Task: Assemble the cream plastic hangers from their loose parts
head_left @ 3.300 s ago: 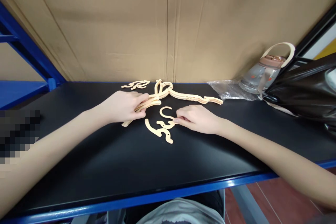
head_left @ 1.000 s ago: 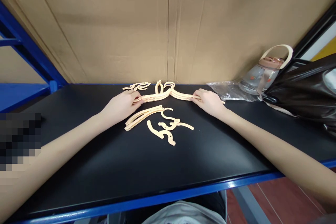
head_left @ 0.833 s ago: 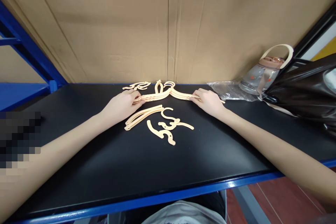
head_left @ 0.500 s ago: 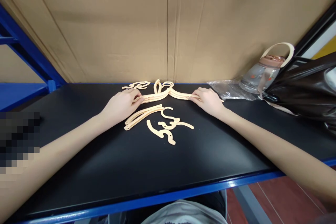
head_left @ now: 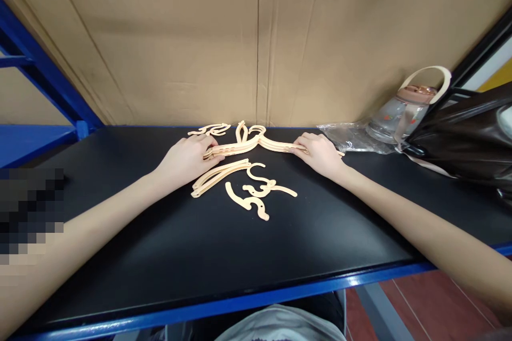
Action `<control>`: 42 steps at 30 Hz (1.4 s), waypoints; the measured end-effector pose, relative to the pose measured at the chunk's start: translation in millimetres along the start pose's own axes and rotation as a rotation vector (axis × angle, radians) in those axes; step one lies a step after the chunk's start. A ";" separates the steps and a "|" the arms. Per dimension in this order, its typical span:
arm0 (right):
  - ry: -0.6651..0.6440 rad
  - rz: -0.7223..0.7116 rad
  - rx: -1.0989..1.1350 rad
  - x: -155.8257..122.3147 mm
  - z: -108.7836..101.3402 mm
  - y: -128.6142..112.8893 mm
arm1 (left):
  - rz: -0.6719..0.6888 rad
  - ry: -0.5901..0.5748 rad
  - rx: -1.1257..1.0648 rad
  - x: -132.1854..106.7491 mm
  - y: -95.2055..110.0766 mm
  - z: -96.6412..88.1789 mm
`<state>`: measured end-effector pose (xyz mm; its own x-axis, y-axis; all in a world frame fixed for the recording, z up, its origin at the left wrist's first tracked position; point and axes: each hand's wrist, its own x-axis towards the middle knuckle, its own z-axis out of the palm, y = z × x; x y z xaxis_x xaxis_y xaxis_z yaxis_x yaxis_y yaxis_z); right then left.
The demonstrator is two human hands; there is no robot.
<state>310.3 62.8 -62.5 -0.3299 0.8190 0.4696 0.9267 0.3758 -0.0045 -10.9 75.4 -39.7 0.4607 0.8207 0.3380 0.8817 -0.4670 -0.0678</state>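
Observation:
A stack of cream folding clothes hangers lies across the far middle of the black table, hooks pointing away from me. Around its left end are the thumb and fingers of my left hand. My right hand pinches the right arm of the stack, and a small tip sticks out past it. Closer to me lie a folded pair of hanger arms and loose hanger pieces with hooks. Behind my left hand rest more curved hanger pieces. A looped hanger part stands just behind the stack.
At the right are a clear plastic bag, a water bottle with a handle and strap, and a dark shiny bag. Cardboard backs the table. A blue frame rises at the left.
My left thumb and fingers have shifted slightly along the hangers' left end, showing more of its tip. My right hand stays in place. The view has moved a little.

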 end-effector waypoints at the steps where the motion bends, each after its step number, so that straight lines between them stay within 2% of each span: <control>1: -0.003 -0.001 0.000 0.0 -0.1 -0.1 | 0.003 -0.003 0.001 0.0 -0.4 0.4; 22: -0.026 0.058 0.064 0.2 -0.4 -1.0 | -0.004 -0.002 -0.028 0.0 4.4 1.5; 31: -0.088 0.056 0.042 0.8 -6.4 2.0 | 0.054 0.031 0.025 0.0 3.2 4.1; 42: -0.053 0.077 0.012 1.6 -1.0 2.2 | -0.018 0.015 0.001 0.7 4.7 3.5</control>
<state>311.9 64.5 -61.0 -0.2670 0.8675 0.4196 0.9476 0.3157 -0.0497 -6.1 75.0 -43.1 0.4428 0.8242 0.3531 0.8901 -0.4514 -0.0626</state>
